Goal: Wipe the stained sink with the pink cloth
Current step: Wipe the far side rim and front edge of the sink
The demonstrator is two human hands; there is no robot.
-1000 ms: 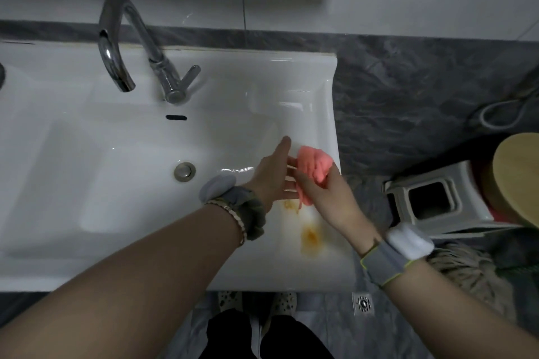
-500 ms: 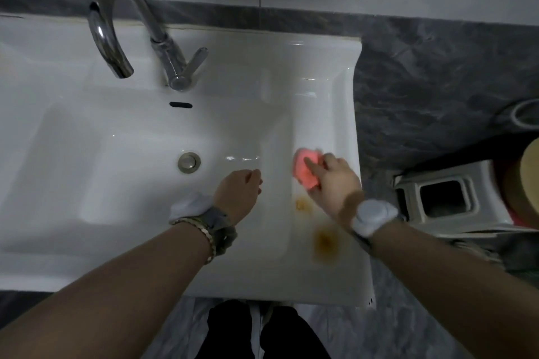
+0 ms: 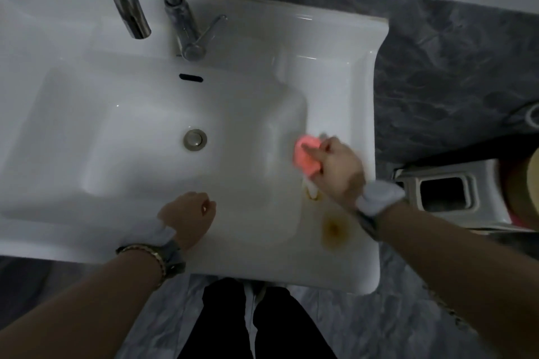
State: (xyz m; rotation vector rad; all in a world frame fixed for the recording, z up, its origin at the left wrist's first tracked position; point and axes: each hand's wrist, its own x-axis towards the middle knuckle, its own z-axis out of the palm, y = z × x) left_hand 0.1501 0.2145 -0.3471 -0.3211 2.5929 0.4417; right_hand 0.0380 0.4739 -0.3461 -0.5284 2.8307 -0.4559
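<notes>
- The left hand (image 3: pixel 188 217) is curled into an empty fist over the sink (image 3: pixel 140 131) front.
- The right hand (image 3: pixel 338 167), motion-blurred, grips the bunched pink cloth (image 3: pixel 304 156) on the right ledge, partly hiding one stain (image 3: pixel 312 195); another stain (image 3: pixel 334 230) lies nearer.

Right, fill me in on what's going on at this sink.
A person is cleaning a white ceramic sink. Their right hand grips a bunched pink cloth and presses it against the right-hand ledge, beside the basin. Two brownish-orange stains are on that ledge, nearer the person: a small one partly under the hand, and a bigger round one the cloth is not touching. The left hand is a loose, empty fist over the front rim.
</notes>
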